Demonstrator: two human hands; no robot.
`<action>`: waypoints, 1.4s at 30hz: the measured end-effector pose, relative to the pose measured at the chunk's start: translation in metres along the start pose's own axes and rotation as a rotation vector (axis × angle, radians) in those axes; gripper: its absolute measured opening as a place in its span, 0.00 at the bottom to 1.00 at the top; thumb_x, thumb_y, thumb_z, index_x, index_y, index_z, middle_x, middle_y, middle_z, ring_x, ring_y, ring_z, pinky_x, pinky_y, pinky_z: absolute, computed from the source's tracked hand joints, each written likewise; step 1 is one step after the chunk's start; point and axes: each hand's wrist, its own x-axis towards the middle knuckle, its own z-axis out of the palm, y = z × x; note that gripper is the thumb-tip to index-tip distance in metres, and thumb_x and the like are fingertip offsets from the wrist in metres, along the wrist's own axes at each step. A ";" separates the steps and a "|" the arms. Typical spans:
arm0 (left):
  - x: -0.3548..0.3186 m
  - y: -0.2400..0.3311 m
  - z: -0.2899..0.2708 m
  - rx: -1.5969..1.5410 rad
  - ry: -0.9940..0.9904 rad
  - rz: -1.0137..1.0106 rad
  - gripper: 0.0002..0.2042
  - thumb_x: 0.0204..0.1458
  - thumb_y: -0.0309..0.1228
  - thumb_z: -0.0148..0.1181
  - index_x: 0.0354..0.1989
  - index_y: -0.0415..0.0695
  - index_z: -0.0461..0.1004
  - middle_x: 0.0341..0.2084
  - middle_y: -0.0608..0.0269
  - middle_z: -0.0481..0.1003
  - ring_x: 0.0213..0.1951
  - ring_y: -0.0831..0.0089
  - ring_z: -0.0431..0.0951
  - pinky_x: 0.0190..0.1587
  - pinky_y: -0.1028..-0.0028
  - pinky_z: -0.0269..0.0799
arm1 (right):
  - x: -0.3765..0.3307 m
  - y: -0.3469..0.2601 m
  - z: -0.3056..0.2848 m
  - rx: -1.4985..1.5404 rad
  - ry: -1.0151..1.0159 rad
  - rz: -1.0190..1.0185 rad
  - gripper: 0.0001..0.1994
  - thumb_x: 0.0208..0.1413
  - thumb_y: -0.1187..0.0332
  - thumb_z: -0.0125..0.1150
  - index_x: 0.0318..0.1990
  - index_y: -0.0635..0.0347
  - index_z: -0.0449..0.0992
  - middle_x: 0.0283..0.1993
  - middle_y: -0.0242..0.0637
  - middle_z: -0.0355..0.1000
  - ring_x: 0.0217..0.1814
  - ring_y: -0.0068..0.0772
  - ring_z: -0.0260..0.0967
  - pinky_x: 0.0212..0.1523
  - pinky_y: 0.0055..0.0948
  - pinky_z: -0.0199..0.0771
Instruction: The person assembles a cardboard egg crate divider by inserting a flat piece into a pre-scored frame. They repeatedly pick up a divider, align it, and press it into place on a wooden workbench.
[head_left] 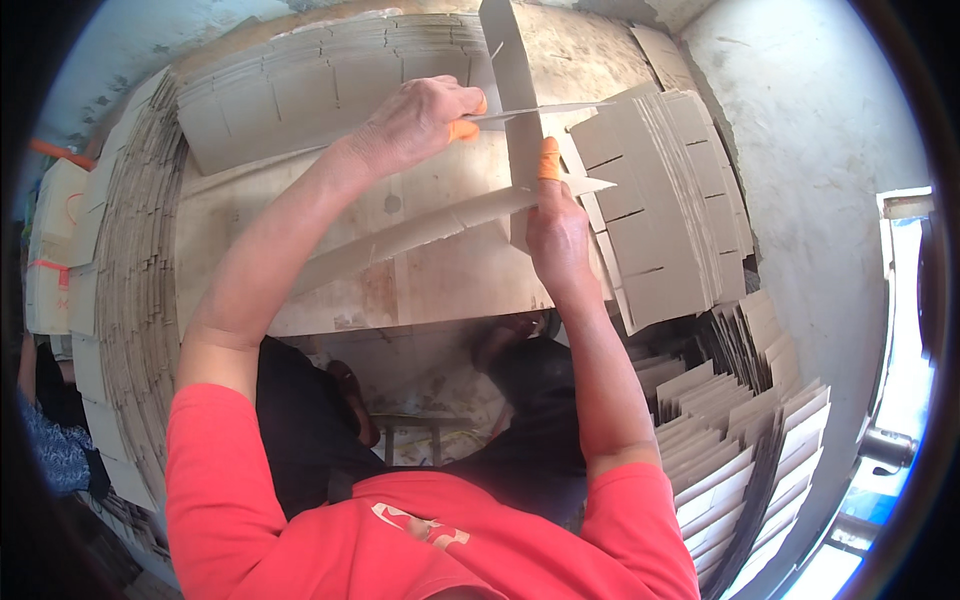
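Red sleeves (420,530) of soft knit fabric fill the lower edge, with both bare forearms rising from them toward a work table (440,285) of worn, stained board.

Left hand (415,125): closed in a pinch on a thin, flat grey card strip (545,110) that runs level toward the right. Orange rubber tips cover its thumb and one finger.

Right hand (555,235): closed on a long slotted strip (420,232) of grey cardboard that slants down toward the table's left edge. Its raised finger, capped in orange rubber (548,158), presses against an upright strip (515,95) standing on edge above the middle of the table. The three strips cross one another between the two hands, above the table's far half.

A fanned stack of slotted cardboard pieces (655,215), with square notches cut in their edges, lies at the table's right edge. A second flat stack (320,90) lies along the far edge. Layered sheets (125,270) curve along the left edge. Bundled strips stand on end (745,440) below the right edge, beside a rough plaster wall (810,130).
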 end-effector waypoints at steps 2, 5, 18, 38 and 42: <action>0.004 0.008 -0.016 -0.256 -0.025 -0.167 0.14 0.43 0.33 0.70 0.31 0.38 0.74 0.21 0.61 0.73 0.31 0.69 0.76 0.34 0.69 0.72 | -0.003 -0.001 -0.002 -0.010 0.045 -0.015 0.44 0.50 0.85 0.47 0.73 0.51 0.34 0.41 0.54 0.70 0.33 0.50 0.71 0.34 0.39 0.74; 0.024 -0.026 -0.047 -0.019 -0.054 -0.382 0.23 0.38 0.42 0.75 0.37 0.41 0.74 0.28 0.61 0.75 0.36 0.67 0.76 0.38 0.68 0.73 | -0.008 -0.009 -0.006 0.040 0.068 -0.005 0.44 0.50 0.85 0.46 0.73 0.51 0.35 0.42 0.53 0.70 0.32 0.48 0.72 0.33 0.38 0.74; 0.026 -0.138 0.018 0.744 -0.047 -0.129 0.19 0.38 0.26 0.69 0.38 0.41 0.66 0.38 0.56 0.72 0.47 0.58 0.70 0.47 0.63 0.68 | 0.000 -0.011 -0.005 0.063 0.131 -0.107 0.44 0.49 0.89 0.47 0.73 0.50 0.40 0.38 0.42 0.70 0.30 0.30 0.67 0.32 0.26 0.73; 0.027 -0.083 -0.017 0.376 0.122 -0.245 0.12 0.44 0.25 0.65 0.40 0.41 0.77 0.33 0.44 0.77 0.37 0.48 0.77 0.40 0.59 0.72 | -0.020 -0.024 -0.028 0.064 0.032 -0.110 0.44 0.47 0.87 0.49 0.73 0.52 0.41 0.36 0.45 0.70 0.28 0.39 0.68 0.32 0.32 0.73; 0.025 -0.079 -0.013 0.353 0.149 -0.242 0.11 0.45 0.25 0.64 0.39 0.40 0.77 0.33 0.44 0.77 0.38 0.47 0.77 0.39 0.59 0.72 | -0.023 -0.021 -0.029 0.025 0.016 -0.116 0.44 0.47 0.86 0.50 0.72 0.54 0.40 0.36 0.48 0.69 0.30 0.47 0.70 0.31 0.38 0.73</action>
